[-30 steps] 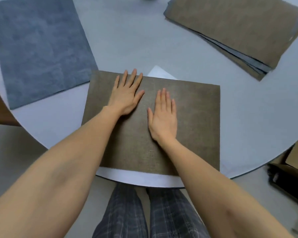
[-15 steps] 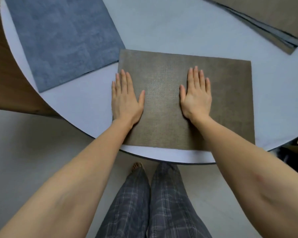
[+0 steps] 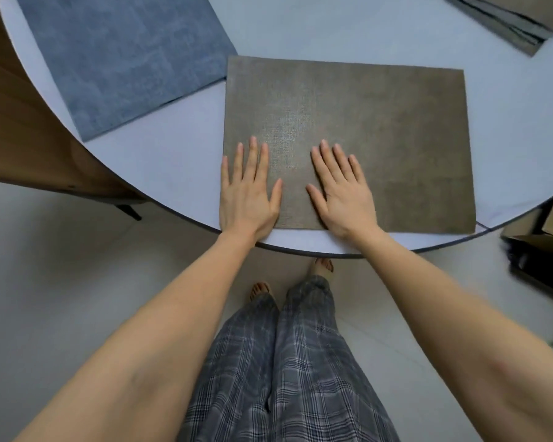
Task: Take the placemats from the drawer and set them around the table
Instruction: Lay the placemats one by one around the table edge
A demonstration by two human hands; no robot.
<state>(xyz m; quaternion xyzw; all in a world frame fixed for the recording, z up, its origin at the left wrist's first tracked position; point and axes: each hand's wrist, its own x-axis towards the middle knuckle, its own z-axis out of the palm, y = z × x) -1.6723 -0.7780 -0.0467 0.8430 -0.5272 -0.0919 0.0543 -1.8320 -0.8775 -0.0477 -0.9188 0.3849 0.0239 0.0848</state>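
Observation:
A brown woven placemat point(image 3: 380, 122) lies flat on the round white table point(image 3: 332, 30), near its front edge. My left hand point(image 3: 248, 193) rests flat on the mat's near left corner, fingers straight. My right hand point(image 3: 342, 189) lies flat on the mat beside it, fingers spread. A blue placemat point(image 3: 125, 55) lies on the table to the left, almost touching the brown one's far left corner. A stack of several brown and grey placemats point(image 3: 508, 17) sits at the top right, partly cut off by the frame.
A wooden chair or cabinet point(image 3: 20, 138) stands under the table's left side. Cardboard boxes and a dark object point(image 3: 543, 250) sit on the floor at the right. My legs and bare feet stand on the pale floor below the table edge.
Both hands have slid back toward me along the brown mat and come closer together. The mat now sits squarer to the table edge; the view has shifted, pushing the stack further out of frame.

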